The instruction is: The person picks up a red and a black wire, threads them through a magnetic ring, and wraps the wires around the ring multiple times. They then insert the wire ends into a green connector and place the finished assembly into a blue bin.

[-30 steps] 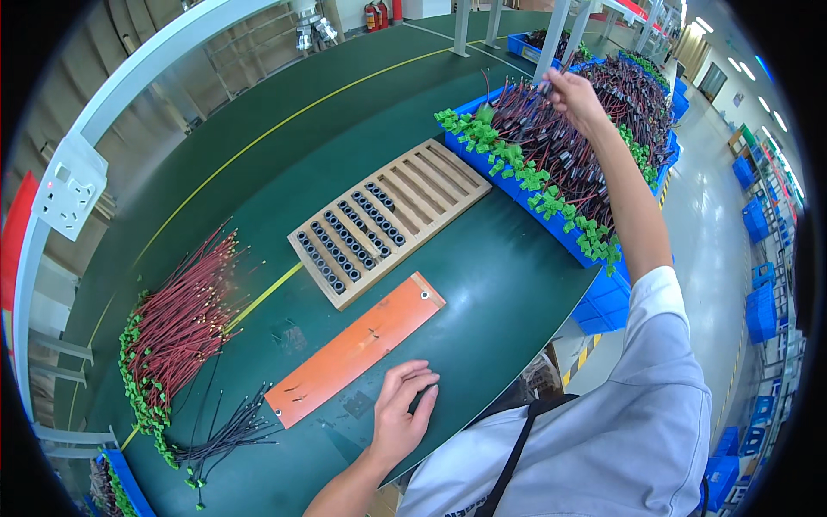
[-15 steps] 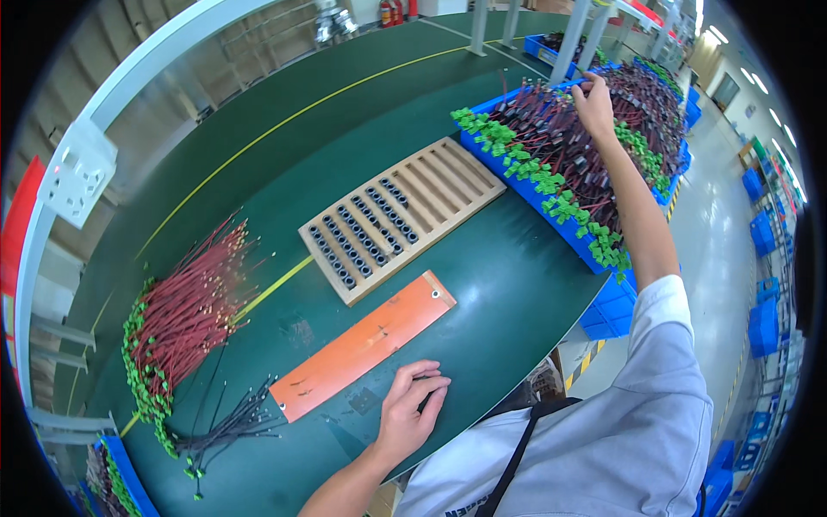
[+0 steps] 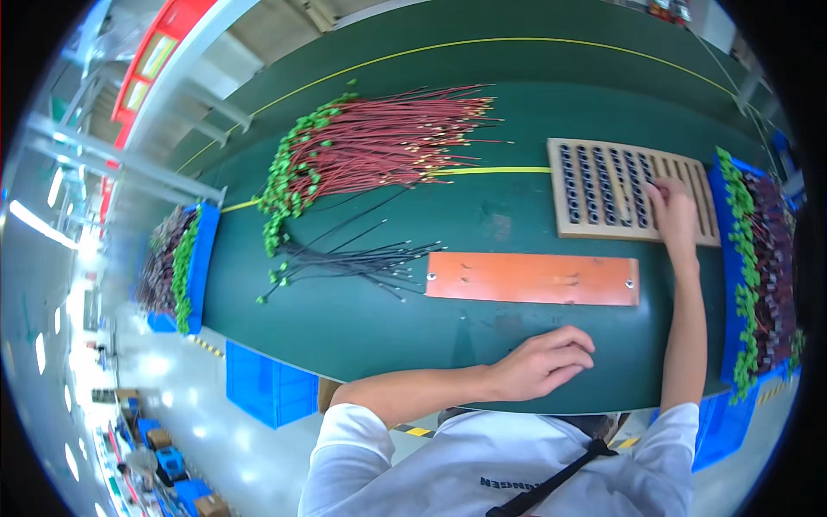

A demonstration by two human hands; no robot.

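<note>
My right hand (image 3: pixel 676 215) is over the wooden rack (image 3: pixel 564 231), its fingertips drawn together at a slot beside the last filled row. Whatever lies between those fingertips is hidden. Small black round parts (image 3: pixel 596 185) fill several rows on the rack's left side, and bare slots lie to the right. Over the green table (image 3: pixel 362 345) near its front edge rests my left hand (image 3: pixel 544 364), fingers loosely bent with a gap at the thumb, holding nothing. Just beyond it lies a flat orange board (image 3: pixel 534 277) with a round fitting at each end.
Red wires (image 3: pixel 396 138) with green connectors lie fanned at the back left, black wires (image 3: pixel 362 261) in front of them. A blue bin (image 3: pixel 730 327) of wired parts stands at the right, another blue bin (image 3: pixel 207 258) at the left end.
My right hand has come from the blue bin on the right to the rack. My left hand stays near the table's front edge. The view has swung left.
</note>
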